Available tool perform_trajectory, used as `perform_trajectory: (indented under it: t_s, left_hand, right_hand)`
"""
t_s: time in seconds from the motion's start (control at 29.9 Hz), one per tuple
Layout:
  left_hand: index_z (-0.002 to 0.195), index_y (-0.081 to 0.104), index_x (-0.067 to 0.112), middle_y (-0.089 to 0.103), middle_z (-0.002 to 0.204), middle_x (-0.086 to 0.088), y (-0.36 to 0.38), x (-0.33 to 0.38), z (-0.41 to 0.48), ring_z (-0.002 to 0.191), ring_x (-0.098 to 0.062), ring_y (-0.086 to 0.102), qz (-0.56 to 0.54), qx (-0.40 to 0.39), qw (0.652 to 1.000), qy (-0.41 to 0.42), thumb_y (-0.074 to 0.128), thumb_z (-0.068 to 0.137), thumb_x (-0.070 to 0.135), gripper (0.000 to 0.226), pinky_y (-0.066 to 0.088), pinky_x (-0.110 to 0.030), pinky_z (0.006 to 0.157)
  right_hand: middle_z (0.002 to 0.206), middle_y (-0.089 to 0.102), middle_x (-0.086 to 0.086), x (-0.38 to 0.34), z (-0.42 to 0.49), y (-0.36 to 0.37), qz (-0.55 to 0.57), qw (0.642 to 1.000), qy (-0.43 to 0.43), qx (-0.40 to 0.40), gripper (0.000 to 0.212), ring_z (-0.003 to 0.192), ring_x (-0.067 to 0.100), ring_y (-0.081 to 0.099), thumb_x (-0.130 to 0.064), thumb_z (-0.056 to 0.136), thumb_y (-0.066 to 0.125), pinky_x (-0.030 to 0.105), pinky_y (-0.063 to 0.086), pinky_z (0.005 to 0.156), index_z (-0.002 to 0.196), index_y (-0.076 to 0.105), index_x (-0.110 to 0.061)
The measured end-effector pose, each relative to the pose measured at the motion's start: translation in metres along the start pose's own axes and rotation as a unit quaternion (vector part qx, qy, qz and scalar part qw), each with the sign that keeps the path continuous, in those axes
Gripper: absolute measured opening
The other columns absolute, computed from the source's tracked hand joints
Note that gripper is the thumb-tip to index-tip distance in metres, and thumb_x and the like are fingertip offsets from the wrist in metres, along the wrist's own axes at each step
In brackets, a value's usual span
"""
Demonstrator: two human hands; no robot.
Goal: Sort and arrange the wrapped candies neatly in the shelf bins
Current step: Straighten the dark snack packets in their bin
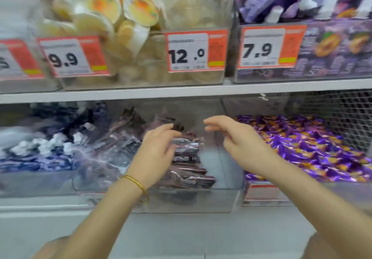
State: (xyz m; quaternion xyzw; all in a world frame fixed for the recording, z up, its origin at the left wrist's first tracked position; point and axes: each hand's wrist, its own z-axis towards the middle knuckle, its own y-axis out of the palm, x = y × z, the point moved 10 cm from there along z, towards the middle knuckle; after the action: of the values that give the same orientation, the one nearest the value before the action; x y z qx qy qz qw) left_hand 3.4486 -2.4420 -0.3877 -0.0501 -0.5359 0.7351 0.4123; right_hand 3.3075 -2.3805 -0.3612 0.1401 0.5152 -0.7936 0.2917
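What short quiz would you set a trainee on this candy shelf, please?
1. True or false: the right hand holds a candy.
2. Which price stands on the upper bin directly above the purple-and-gold candies? A 9.9; B 12.0; C 7.9.
3. Which wrist wears the gold bangle?
Key: 1 false; 2 C; 3 left.

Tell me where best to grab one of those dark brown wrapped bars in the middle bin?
I'd pinch the top dark brown bar across its narrow width, from above: the bars lie flat, stacked, and the front wall of the clear bin blocks them, while its top is open.
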Motion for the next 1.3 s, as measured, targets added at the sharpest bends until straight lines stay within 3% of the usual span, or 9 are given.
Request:
perform_trajectory:
  t_s: [0.07,0.2,0.3,0.47,0.6,0.84,0.97,1.14,1.3]
  left_hand:
    - [0.119,0.062,0.015,0.048,0.137,-0.006,-0.01,-0.027,-0.003,0.131,-0.021,0.039,-0.003,-0.001,1.0,-0.013,0.052,0.086,-0.003,0.038,0.022,-0.023,0.108]
    - [0.118,0.062,0.011,0.054,0.127,-0.005,-0.014,-0.053,-0.004,0.113,-0.017,0.053,-0.03,-0.025,0.999,-0.016,0.052,0.087,-0.004,0.036,0.031,-0.012,0.094]
    - [0.115,0.063,0.012,0.057,0.119,-0.002,-0.014,-0.058,-0.005,0.101,-0.012,0.057,-0.054,-0.047,0.997,0.006,0.054,0.087,-0.003,0.033,0.041,-0.018,0.091]
    - [0.109,0.064,0.023,0.058,0.115,0.006,-0.014,-0.062,-0.008,0.103,-0.006,0.057,-0.084,-0.091,0.992,0.006,0.06,0.088,0.01,0.025,0.047,-0.028,0.094]
    - [0.117,0.06,0.026,0.056,0.122,0.009,-0.002,-0.053,-0.011,0.115,-0.006,0.048,-0.029,-0.157,0.986,0.038,0.065,0.085,0.025,0.033,0.034,-0.019,0.098]
    - [0.121,0.056,0.027,0.062,0.112,0.01,0.009,-0.043,-0.007,0.108,-0.012,0.051,0.045,-0.158,0.986,0.03,0.054,0.091,0.016,0.032,0.038,-0.03,0.095]
    - [0.121,0.048,0.027,0.06,0.109,0.011,0.007,-0.047,-0.008,0.102,-0.011,0.052,0.028,-0.137,0.99,0.006,0.046,0.091,0.007,0.036,0.039,-0.029,0.091]
    - [0.122,0.046,0.029,0.058,0.109,0.01,0.008,-0.046,-0.009,0.1,-0.012,0.05,0.024,-0.136,0.99,0.013,0.043,0.091,0.005,0.039,0.037,-0.027,0.086]
    - [0.12,0.047,0.027,0.055,0.108,0.01,0.009,-0.049,-0.007,0.095,-0.01,0.047,0.003,-0.143,0.99,0.004,0.046,0.091,0.006,0.037,0.041,-0.027,0.089]
  right_hand:
    - [0.11,0.066,0.0,-0.004,0.014,0.025,-0.005,1.0,0.012,-0.019,0.057,0.109,0.017,0.059,0.018,0.07,0.041,0.026,0.042,0.097,0.115,0.063,-0.011]
    - [0.085,0.068,-0.001,-0.012,0.033,0.074,0.029,0.991,0.05,-0.121,0.028,0.077,0.002,0.063,0.01,0.079,0.056,0.018,0.049,0.079,0.094,0.071,-0.007]
    - [0.085,0.07,0.0,-0.019,0.036,0.103,0.046,0.98,0.041,-0.188,0.006,0.076,0.007,0.063,-0.01,0.081,0.071,0.022,0.05,0.078,0.086,0.072,-0.011]
    - [0.087,0.061,-0.004,-0.018,0.033,0.117,-0.005,0.977,0.044,-0.207,0.026,0.084,0.01,0.055,-0.047,0.066,0.077,0.033,0.047,0.081,0.076,0.066,-0.025]
    - [0.115,0.057,-0.01,-0.022,0.022,0.129,-0.085,0.959,0.044,-0.265,0.057,0.107,0.007,0.052,-0.066,0.061,0.068,0.034,0.045,0.093,0.104,0.065,-0.029]
    - [0.132,0.044,-0.011,-0.016,0.014,0.133,-0.12,0.95,0.022,-0.288,0.05,0.117,0.007,0.045,-0.054,0.078,0.063,0.033,0.042,0.097,0.121,0.059,-0.028]
    - [0.115,0.053,-0.007,-0.005,0.015,0.112,-0.149,0.951,0.015,-0.27,0.03,0.103,0.012,0.053,-0.04,0.083,0.065,0.034,0.043,0.09,0.108,0.067,-0.022]
    - [0.106,0.06,-0.007,-0.004,0.011,0.104,-0.2,0.946,-0.003,-0.255,0.029,0.1,0.013,0.054,-0.04,0.088,0.057,0.035,0.046,0.086,0.112,0.061,-0.025]
    - [0.09,0.062,-0.001,-0.006,0.016,0.09,-0.149,0.966,0.018,-0.21,0.018,0.084,0.015,0.054,-0.03,0.087,0.062,0.031,0.045,0.077,0.099,0.066,-0.018]
